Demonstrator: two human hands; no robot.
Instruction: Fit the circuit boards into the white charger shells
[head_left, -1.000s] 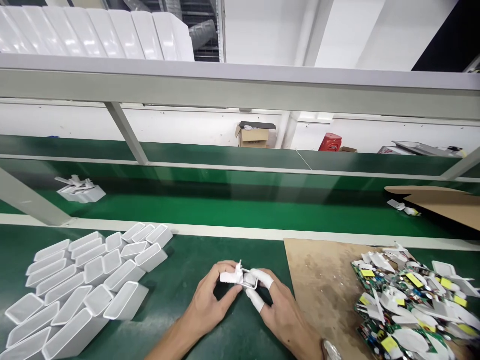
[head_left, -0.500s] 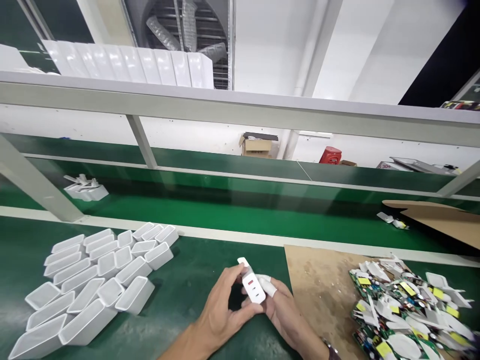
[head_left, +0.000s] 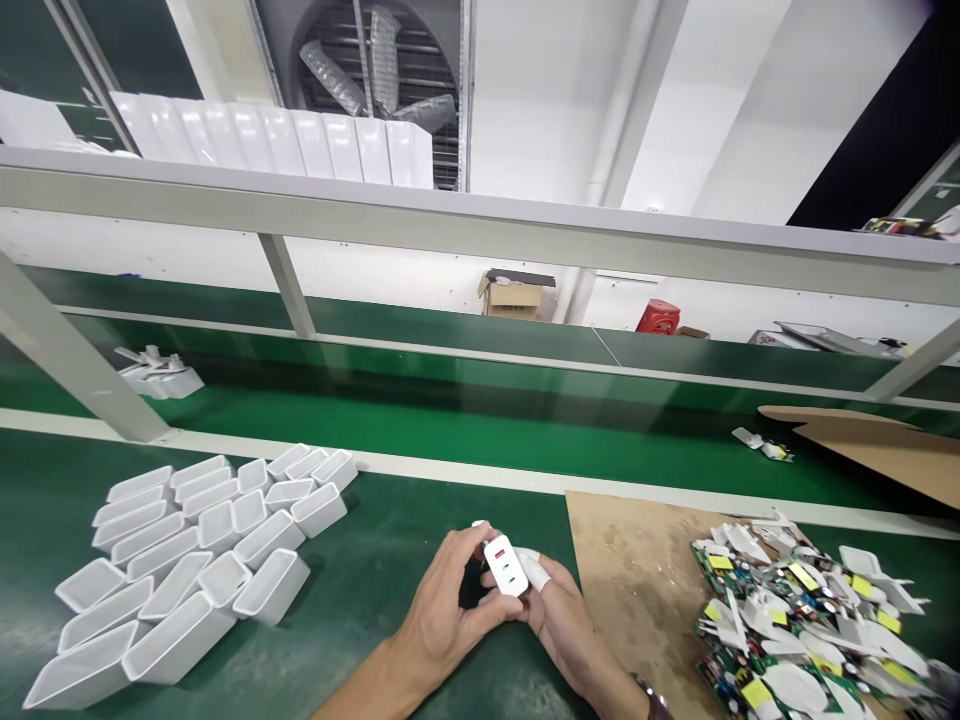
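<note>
A white charger (head_left: 506, 567) with one red USB port and two small slots on its face is held between both hands, above the green bench. My left hand (head_left: 446, 590) is closed on its left side, thumb under the lower edge and index finger at the top. My right hand (head_left: 551, 595) grips the right side; white covers wrap some of its fingertips. Another small white piece (head_left: 478, 524) peeks out behind the left fingertips, mostly hidden. To the left stand several open white plastic housings (head_left: 214, 525) in rows.
Right of my hands, a brown cardboard sheet (head_left: 626, 590) lies beside a heap of circuit boards and white parts (head_left: 806, 620). Behind runs a green conveyor belt (head_left: 450, 410), carrying white pieces (head_left: 161, 375) at left. A shelf beam (head_left: 480, 225) crosses overhead.
The charger has tilted so its port face turns more toward me, and the white piece behind it shows less. Pieces on the belt at both sides have shifted slightly left.
</note>
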